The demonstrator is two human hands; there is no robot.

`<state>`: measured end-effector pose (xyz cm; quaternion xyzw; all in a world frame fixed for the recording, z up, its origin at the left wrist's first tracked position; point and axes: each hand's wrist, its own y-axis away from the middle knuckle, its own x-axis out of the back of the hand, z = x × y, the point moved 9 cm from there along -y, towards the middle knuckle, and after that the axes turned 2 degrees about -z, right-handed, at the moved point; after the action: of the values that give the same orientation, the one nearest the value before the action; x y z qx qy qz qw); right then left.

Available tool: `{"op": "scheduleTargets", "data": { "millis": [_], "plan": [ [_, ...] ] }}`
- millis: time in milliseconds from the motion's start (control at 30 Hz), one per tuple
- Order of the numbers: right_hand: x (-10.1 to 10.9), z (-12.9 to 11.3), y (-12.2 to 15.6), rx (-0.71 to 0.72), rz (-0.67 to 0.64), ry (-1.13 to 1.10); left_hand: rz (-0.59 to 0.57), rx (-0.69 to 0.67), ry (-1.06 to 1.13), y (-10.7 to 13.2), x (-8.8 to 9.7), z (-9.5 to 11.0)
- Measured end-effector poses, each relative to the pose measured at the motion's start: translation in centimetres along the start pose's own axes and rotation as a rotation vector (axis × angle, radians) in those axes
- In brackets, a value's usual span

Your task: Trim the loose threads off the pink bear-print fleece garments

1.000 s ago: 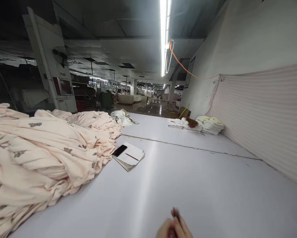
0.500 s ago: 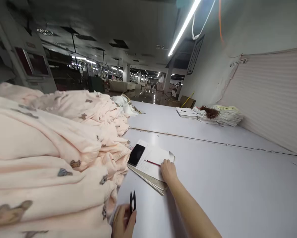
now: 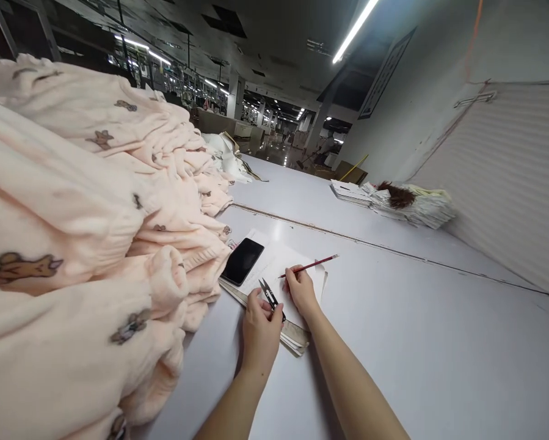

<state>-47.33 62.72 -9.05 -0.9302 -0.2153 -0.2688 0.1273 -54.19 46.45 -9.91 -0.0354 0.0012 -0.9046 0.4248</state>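
Pencil, slim and dark red, slants over a pad of white sheets, its sharpened point low and to the left, its pale-tipped end high and reaching past the pad's right side. Whether the point meets the paper I cannot tell. The pad itself is thick, with faint marks on the top sheet and a greyish, worn layer showing along its near edge. Small black snips with narrow, pointed blades, a little apart at the tips, hang over the pad's near part, blades aimed toward its far left.

The right hand is over the right half of the pad, thumb and fingers pinched around the pencil near its point. The left hand, at the pad's near edge, grips the snips by the handles; the two hands are near each other but apart. A black phone lies on the pad's left part. Left of the pad, close against it, rises a heap of pale pink fleece with brown animal figures, and well beyond the pad, to the right, lie paper stacks
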Motion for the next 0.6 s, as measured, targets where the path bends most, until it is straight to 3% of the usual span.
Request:
{"op": "scheduleTargets", "data": {
  "millis": [167,367,500,600],
  "plan": [
    [0.2,-0.6,0.4,-0.006,-0.005,-0.034,-0.017,-0.029,-0.086,0.4,0.0,0.5],
    [0.4,-0.6,0.3,-0.092,-0.018,0.03,-0.033,-0.172,-0.231,0.4,-0.3,1.6],
    [1.8,0.3,0.9,-0.208,-0.032,0.152,-0.076,-0.181,-0.247,0.1,-0.8,1.4],
    [3.1,0.1,2.3,-0.266,-0.096,0.276,-0.129,-0.157,-0.24,1.7,-0.7,1.7]
  ]
}}
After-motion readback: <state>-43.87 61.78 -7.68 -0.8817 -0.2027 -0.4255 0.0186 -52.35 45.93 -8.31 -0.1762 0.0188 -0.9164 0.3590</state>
